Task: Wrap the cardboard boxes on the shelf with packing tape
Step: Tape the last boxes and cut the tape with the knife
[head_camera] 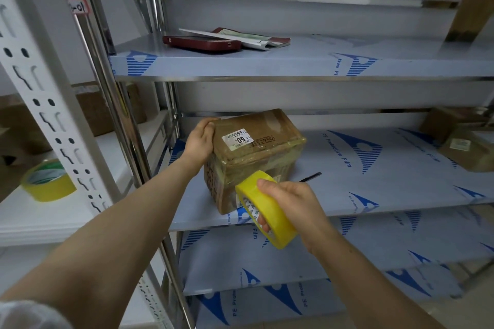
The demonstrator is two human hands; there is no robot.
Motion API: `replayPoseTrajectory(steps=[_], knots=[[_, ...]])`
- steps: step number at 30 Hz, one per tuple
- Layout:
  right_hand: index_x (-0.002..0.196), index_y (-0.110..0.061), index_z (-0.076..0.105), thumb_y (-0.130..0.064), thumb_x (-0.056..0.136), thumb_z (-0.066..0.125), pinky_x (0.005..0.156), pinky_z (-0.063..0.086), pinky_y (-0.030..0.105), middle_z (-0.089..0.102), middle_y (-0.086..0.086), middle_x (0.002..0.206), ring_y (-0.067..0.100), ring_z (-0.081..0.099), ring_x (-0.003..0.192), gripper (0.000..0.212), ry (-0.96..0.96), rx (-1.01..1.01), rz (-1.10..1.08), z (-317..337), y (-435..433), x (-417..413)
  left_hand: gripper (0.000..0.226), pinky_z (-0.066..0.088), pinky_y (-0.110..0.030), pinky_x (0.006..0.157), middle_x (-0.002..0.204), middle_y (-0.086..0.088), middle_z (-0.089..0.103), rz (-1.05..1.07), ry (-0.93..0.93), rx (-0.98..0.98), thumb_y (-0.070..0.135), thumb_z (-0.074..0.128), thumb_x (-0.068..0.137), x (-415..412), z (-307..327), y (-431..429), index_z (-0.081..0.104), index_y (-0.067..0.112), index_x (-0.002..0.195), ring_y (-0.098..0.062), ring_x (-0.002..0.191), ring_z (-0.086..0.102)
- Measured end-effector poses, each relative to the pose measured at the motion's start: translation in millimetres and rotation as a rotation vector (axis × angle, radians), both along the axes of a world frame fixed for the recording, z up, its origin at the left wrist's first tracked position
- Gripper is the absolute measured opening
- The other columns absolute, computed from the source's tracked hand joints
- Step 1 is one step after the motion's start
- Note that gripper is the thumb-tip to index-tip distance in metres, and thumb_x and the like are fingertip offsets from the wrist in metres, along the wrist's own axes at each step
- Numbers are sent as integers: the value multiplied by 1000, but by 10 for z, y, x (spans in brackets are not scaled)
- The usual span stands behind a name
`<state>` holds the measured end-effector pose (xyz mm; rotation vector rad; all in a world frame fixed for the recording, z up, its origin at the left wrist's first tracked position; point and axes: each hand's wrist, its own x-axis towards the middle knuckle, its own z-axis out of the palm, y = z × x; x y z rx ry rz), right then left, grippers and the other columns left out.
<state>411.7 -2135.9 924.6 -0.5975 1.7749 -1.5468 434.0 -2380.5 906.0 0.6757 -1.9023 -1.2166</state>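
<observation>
Gripping the left end of the cardboard box (256, 152), the left hand (199, 139) curled its fingers (209, 122) over the top edge; the box sat on the middle shelf (374, 168) near its left front corner, label upward, long axis roughly along the shelf, one corner turned toward the front edge; the right hand (291, 200) held the yellow tape roll (278, 222) just before the box's near face, fingers through its core.

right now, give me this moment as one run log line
step: taping box | left hand: holds cardboard box on shelf | right hand: grips yellow tape roll at box front
</observation>
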Motion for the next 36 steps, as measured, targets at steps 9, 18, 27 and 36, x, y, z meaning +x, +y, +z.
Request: replayPoseTrajectory(steps=[9, 18, 27, 36], knots=[[69, -6, 62, -29, 87, 68, 59, 53, 36, 65, 17, 58, 26, 59, 49, 30, -51, -10, -13, -238, -200, -19, 29, 50, -22, 63, 107, -9, 62, -49, 7, 352, 14, 36, 100, 33, 186, -32, 63, 18, 111, -12, 80, 58], [56, -14, 64, -28, 84, 71, 59, 54, 37, 63, 16, 58, 28, 61, 51, 33, -79, -33, -23, -273, -423, -147, 60, 35, -47, 104, 130, -20, 53, 160, -875, -551, 49, 15, 98, -458, 595, -19, 50, 10, 126, -33, 119, 49], [61, -7, 62, -28, 87, 67, 55, 48, 33, 60, 16, 54, 28, 56, 50, 34, -85, -65, 21, -304, -684, -264, 91, -9, -43, 117, 160, -13, -4, 132, -1068, -539, 73, 10, 88, -554, 381, -145, -1, 9, 153, -25, 147, -7], [64, -3, 61, -23, 87, 67, 53, 50, 32, 59, 18, 55, 25, 57, 45, 31, -140, -57, 9, -278, -783, -304, 108, -5, -43, 117, 158, -19, -9, 135, -1122, -559, 85, 11, 78, -533, 292, -13, -4, 7, 152, -33, 146, -8]])
